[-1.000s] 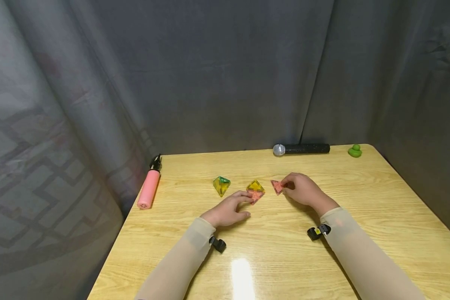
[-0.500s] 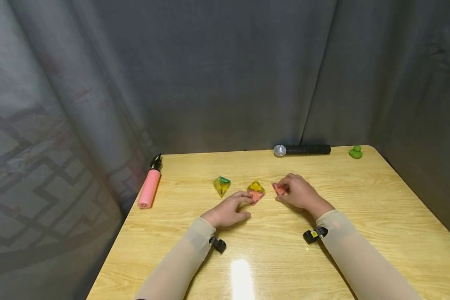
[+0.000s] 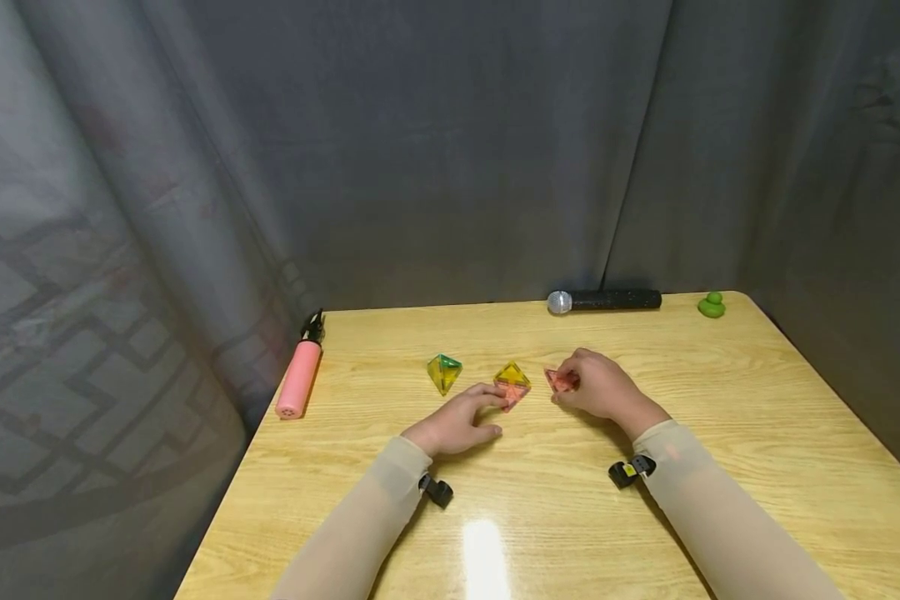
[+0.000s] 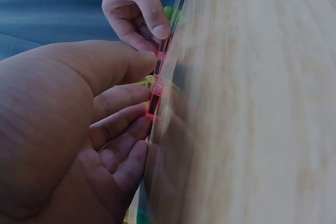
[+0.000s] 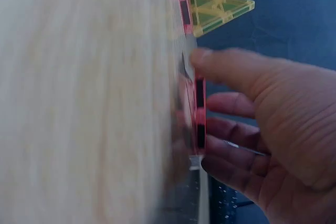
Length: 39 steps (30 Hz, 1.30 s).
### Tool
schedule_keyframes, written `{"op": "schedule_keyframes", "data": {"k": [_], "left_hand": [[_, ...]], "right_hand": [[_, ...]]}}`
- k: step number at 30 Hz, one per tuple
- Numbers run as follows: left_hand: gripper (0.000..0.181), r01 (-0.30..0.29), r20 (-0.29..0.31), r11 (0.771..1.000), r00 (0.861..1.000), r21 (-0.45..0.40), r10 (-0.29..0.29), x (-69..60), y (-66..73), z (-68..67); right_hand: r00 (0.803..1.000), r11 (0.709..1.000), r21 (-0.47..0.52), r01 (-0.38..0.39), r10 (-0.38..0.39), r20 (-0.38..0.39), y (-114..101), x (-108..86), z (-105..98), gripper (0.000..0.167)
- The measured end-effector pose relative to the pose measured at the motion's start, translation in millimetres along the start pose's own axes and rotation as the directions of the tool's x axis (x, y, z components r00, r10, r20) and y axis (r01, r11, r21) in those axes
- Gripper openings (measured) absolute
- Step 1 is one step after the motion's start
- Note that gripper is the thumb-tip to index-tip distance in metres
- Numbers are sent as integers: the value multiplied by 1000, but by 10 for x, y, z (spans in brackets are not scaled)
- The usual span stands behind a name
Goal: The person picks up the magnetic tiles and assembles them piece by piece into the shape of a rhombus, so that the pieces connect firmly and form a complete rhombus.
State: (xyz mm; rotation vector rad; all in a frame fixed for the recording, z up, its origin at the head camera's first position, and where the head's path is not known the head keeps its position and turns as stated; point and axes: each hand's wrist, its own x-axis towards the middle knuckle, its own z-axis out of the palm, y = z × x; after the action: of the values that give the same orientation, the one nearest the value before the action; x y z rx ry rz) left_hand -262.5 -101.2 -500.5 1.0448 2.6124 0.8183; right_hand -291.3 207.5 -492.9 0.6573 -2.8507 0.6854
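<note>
My left hand [image 3: 459,419] rests its fingertips on a translucent pink triangular magnetic tile [image 3: 515,395], with the thumb apart from it. Along that tile's far edge is a yellow triangular tile [image 3: 512,373], which rises from the table in the right wrist view [image 5: 220,10]. Just to the right, my right hand [image 3: 600,387] holds a second pink triangular magnetic tile [image 3: 557,381] low at the tabletop, thumb on one side and fingers on the other. The two pink tiles are apart. A yellow and green tile pyramid [image 3: 444,374] sits left of them.
A pink hand pump [image 3: 298,379] with a black end lies along the table's left edge. At the back edge are a black microphone [image 3: 607,300] and a small green duck-like toy [image 3: 712,306]. Grey curtains [image 3: 450,150] hang behind and beside the wooden table [image 3: 345,492].
The right hand has shifted slightly left and its thumb has come round the near side of the second pink tile. The left hand and its tiles stay put.
</note>
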Motion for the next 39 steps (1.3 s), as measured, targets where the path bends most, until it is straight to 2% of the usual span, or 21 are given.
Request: {"op": "schedule_keyframes", "data": {"k": [5,9,18,29,39], "left_hand": [[51,1,-8,1000,1000,-11,-1,-21,3,12],[51,-1,-9,1000,1000,-16,1,-32,13,16],[50,2,-6,1000,1000,-20,-2,-18,33,6],[50,-4,-7,999,1000,-35,4,-10,19,-13],[48,-5,-17,998,1000,-64,4,-18,19,-37]], "right_hand": [[1000,999,30,-12,12,8,-7,-7,-34,23],[998,994,94,-55,52,34,20,-10,-45,12],[986,954,250,-165,151,77,84,-1,-74,23],[984,930,325,-174,153,89,113,5,-102,22],[990,951,284,-123,137,-29,126,-8,-109,12]]}}
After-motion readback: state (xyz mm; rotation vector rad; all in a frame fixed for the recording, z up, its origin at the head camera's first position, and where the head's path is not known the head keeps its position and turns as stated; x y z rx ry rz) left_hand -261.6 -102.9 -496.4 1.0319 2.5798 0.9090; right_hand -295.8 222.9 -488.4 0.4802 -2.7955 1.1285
